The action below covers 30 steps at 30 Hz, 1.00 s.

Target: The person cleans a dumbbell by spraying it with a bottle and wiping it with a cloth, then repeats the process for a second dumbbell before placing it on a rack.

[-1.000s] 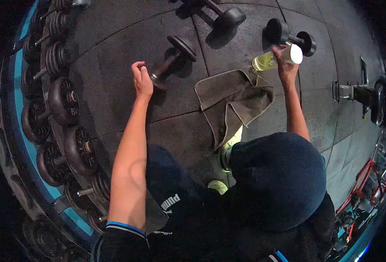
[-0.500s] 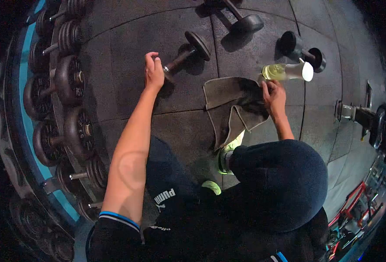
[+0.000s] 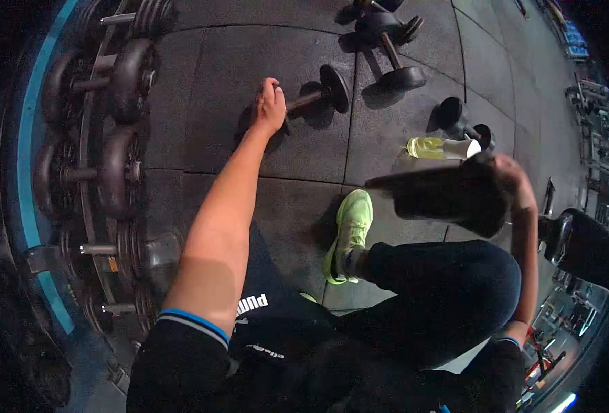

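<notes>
My left hand (image 3: pixel 270 109) is closed over the near end of a dumbbell (image 3: pixel 307 100) lying on the floor; its handle and far round plate show, while the near plate is mostly hidden. To the right, my right hand (image 3: pixel 515 180) grips a dark towel (image 3: pixel 449 198) by one end. The towel is smeared by motion and stretches leftward in the air above the floor. Just beyond it lies a bottle (image 3: pixel 426 147) of yellow liquid with a white top, on its side. My fingers on the right are partly blurred.
More dumbbells (image 3: pixel 391 51) lie at the top, and a small dumbbell (image 3: pixel 464 124) is beside the bottle. A rack (image 3: pixel 90 155) of dumbbells runs along the left. My bent knee (image 3: pixel 456 282) and yellow-green shoe (image 3: pixel 353 227) are in front. Gym equipment (image 3: pixel 580 241) stands at right.
My right hand has lifted the towel off the floor and moved it right and toward me. My left hand has closed over the dumbbell's near end. The view has shifted.
</notes>
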Each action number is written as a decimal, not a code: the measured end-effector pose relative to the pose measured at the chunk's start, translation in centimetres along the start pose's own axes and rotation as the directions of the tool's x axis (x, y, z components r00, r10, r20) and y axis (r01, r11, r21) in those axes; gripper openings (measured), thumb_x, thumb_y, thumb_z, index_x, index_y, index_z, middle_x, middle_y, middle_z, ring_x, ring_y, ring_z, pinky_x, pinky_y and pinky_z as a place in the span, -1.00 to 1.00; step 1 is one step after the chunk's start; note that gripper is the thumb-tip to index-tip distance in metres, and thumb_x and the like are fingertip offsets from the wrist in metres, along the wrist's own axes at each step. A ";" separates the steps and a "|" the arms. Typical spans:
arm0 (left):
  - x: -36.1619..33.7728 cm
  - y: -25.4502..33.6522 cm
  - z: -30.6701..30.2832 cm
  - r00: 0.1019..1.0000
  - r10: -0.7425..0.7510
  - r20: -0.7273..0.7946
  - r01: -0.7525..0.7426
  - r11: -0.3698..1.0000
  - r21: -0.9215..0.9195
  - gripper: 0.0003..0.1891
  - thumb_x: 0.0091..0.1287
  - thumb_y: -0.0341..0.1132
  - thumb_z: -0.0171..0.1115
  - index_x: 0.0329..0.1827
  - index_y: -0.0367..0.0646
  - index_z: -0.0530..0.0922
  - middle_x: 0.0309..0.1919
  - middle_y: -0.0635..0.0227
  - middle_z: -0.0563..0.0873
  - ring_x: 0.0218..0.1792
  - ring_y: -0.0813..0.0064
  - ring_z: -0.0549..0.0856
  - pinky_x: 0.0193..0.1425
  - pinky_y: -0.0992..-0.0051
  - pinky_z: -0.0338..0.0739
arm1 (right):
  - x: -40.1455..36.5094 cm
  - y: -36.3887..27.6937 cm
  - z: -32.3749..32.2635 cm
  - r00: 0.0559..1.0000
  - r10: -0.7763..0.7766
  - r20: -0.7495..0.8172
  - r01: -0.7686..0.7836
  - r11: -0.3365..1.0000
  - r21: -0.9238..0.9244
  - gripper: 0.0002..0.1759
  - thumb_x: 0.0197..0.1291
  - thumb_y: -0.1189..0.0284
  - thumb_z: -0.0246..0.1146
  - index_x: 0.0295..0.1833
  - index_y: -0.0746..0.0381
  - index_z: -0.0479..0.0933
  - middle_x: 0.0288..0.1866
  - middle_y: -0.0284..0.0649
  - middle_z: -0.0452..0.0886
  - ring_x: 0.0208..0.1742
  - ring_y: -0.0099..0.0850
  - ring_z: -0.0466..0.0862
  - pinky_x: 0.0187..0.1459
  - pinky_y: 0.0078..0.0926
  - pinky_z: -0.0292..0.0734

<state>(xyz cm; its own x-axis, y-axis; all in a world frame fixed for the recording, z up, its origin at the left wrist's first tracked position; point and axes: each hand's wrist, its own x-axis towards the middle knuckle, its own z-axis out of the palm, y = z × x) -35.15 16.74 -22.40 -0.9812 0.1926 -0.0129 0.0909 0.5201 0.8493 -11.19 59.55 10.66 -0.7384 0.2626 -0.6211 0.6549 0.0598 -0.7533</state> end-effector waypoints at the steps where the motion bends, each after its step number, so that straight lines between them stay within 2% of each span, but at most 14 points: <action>1: 0.0 -0.8 0.5 1.000 0.019 -0.007 -0.019 1.000 0.012 -0.68 0.53 -0.23 -0.01 0.23 -0.21 0.40 0.19 -0.11 0.56 0.25 -0.13 0.54 0.32 0.06 0.43 | -0.8 -2.2 0.3 0.999 -0.007 0.034 0.004 0.995 0.099 -0.51 0.43 0.25 0.23 0.29 0.37 0.51 0.12 -0.14 0.70 0.08 -0.38 0.70 0.20 -0.37 0.57; 6: 0.2 -1.0 0.9 0.999 0.033 -0.012 -0.033 0.999 -0.024 -0.68 0.51 -0.26 0.00 0.20 -0.24 0.42 0.15 -0.12 0.57 0.22 -0.13 0.55 0.32 0.05 0.43 | -4.1 -9.3 8.4 0.975 -0.184 0.127 0.171 0.979 0.106 -0.57 0.45 0.26 0.16 0.26 0.33 0.54 0.07 -0.17 0.71 0.04 -0.41 0.71 0.14 -0.40 0.60; 9: 0.7 -1.6 1.0 0.999 0.010 0.044 -0.006 0.996 -0.087 -0.69 0.49 -0.27 0.00 0.18 -0.24 0.43 0.14 -0.12 0.58 0.21 -0.13 0.56 0.31 0.05 0.43 | -0.4 -9.3 14.0 0.953 0.206 0.221 -0.197 0.978 -0.063 -0.63 0.48 0.25 0.11 0.16 0.27 0.60 0.00 -0.20 0.70 -0.08 -0.44 0.68 0.07 -0.39 0.60; 11: 1.1 -2.0 1.2 0.997 0.073 -0.011 -0.073 0.995 -0.068 -0.70 0.49 -0.27 0.01 0.17 -0.25 0.44 0.13 -0.12 0.58 0.19 -0.14 0.56 0.30 0.06 0.44 | 5.4 -4.5 18.6 0.963 0.117 0.242 -0.175 0.957 0.230 -0.51 0.41 0.11 0.23 0.25 0.23 0.57 0.09 -0.15 0.68 0.02 -0.38 0.67 0.10 -0.32 0.60; 13: 1.5 -2.8 1.7 0.995 0.092 -0.035 -0.094 0.993 -0.071 -0.70 0.49 -0.27 0.02 0.16 -0.25 0.45 0.12 -0.12 0.58 0.18 -0.13 0.56 0.29 0.07 0.44 | 9.7 -3.8 24.3 0.932 0.042 0.361 -0.134 0.964 0.232 -0.60 0.48 0.15 0.15 0.18 0.21 0.58 0.07 -0.20 0.69 0.02 -0.40 0.67 0.13 -0.30 0.57; 14: 1.5 -3.2 2.0 0.996 0.084 -0.025 -0.086 0.992 -0.088 -0.69 0.49 -0.26 0.02 0.16 -0.25 0.45 0.12 -0.12 0.58 0.17 -0.13 0.56 0.29 0.08 0.44 | 13.1 -2.3 26.7 0.953 -0.092 0.290 0.055 0.990 0.133 -0.67 0.48 0.21 0.11 0.10 0.19 0.61 0.04 -0.21 0.70 0.01 -0.39 0.68 0.15 -0.31 0.55; 16: 2.4 -3.2 1.7 1.000 -0.011 0.012 0.014 0.959 -0.284 -0.68 0.49 -0.24 0.02 0.17 -0.24 0.45 0.11 -0.11 0.58 0.17 -0.12 0.55 0.29 0.09 0.42 | 19.8 1.4 30.8 0.854 -0.401 0.332 0.499 0.812 -0.303 -0.58 0.31 0.39 0.16 0.23 0.32 0.60 0.09 -0.05 0.74 0.07 -0.26 0.72 0.16 -0.28 0.57; 17: 2.3 -2.4 0.9 0.993 -0.095 0.066 0.114 0.889 -0.444 -0.68 0.50 -0.23 0.02 0.18 -0.24 0.45 0.11 -0.10 0.58 0.17 -0.11 0.55 0.30 0.08 0.41 | 23.2 4.8 33.2 0.632 -0.715 0.300 0.768 0.526 -0.365 -0.52 0.18 0.51 0.16 0.25 0.32 0.58 0.18 0.06 0.68 0.19 -0.09 0.68 0.27 -0.20 0.53; 18: 1.9 -2.3 0.7 0.976 -0.169 0.135 0.217 0.783 -0.582 -0.67 0.51 -0.22 0.02 0.18 -0.24 0.45 0.11 -0.10 0.58 0.17 -0.10 0.54 0.31 0.08 0.39 | 25.5 6.8 34.5 0.479 -0.792 0.378 0.850 0.310 -0.427 -0.41 0.12 0.53 0.18 0.34 0.32 0.50 0.26 0.14 0.60 0.24 0.02 0.61 0.29 -0.13 0.51; 20: 1.3 -2.8 1.4 0.978 -0.193 0.083 0.207 0.810 -0.549 -0.67 0.55 -0.19 -0.05 0.21 -0.18 0.44 0.13 -0.01 0.57 0.18 -0.04 0.56 0.30 0.12 0.40 | 29.1 10.6 35.5 0.507 -0.657 0.558 0.748 0.014 -0.663 -0.40 0.17 0.50 0.18 0.38 0.32 0.42 0.21 0.11 0.58 0.19 0.01 0.61 0.28 -0.11 0.53; 23: 0.5 -1.2 1.3 0.992 0.065 -0.105 -0.083 0.979 -0.184 -0.69 0.51 -0.26 -0.03 0.16 -0.26 0.45 0.08 -0.06 0.59 0.14 -0.09 0.54 0.28 0.08 0.39 | 29.8 11.6 35.9 0.372 -0.815 0.444 0.807 0.047 -0.589 -0.54 0.21 0.47 0.18 0.24 0.32 0.43 0.04 0.00 0.57 0.14 0.01 0.59 0.24 -0.08 0.51; 24: 0.4 -1.2 1.1 0.989 0.087 -0.117 -0.105 0.982 -0.157 -0.71 0.50 -0.27 -0.03 0.13 -0.26 0.46 0.06 -0.06 0.60 0.13 -0.10 0.55 0.26 0.08 0.40 | 31.9 11.8 35.7 0.365 -0.766 0.529 0.799 -0.034 -0.600 -0.78 0.22 0.45 0.18 -0.05 0.29 0.47 -0.16 -0.08 0.53 0.03 0.02 0.58 0.15 -0.09 0.53; 26: 0.2 -0.4 0.7 0.982 0.140 -0.128 -0.154 0.982 -0.110 -0.74 0.48 -0.30 -0.02 0.09 -0.26 0.47 0.01 -0.06 0.62 0.09 -0.10 0.57 0.23 0.07 0.42 | 37.6 14.9 35.6 0.652 -0.682 0.331 0.718 0.416 -0.558 -0.89 0.18 0.44 0.21 -0.23 0.25 0.48 -0.24 -0.07 0.52 0.00 -0.03 0.58 0.05 -0.16 0.55; 30: 0.4 -0.3 1.0 0.978 0.123 -0.166 -0.155 0.969 -0.193 -0.77 0.44 -0.34 0.01 0.05 -0.25 0.49 -0.04 -0.04 0.63 0.05 -0.08 0.58 0.20 0.07 0.42 | 35.1 11.1 36.7 0.592 -0.446 0.671 0.729 -0.059 -0.682 -0.83 0.02 0.51 0.30 -0.21 0.22 0.58 -0.22 -0.06 0.67 -0.10 -0.09 0.69 -0.06 -0.13 0.59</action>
<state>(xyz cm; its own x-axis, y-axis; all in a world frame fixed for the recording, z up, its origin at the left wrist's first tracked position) -35.38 17.46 -23.20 -0.9770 0.1143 0.1798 0.2073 0.3139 0.9266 -35.73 34.11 -27.45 -0.8371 -0.5178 -0.1767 -0.4673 0.8446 -0.2613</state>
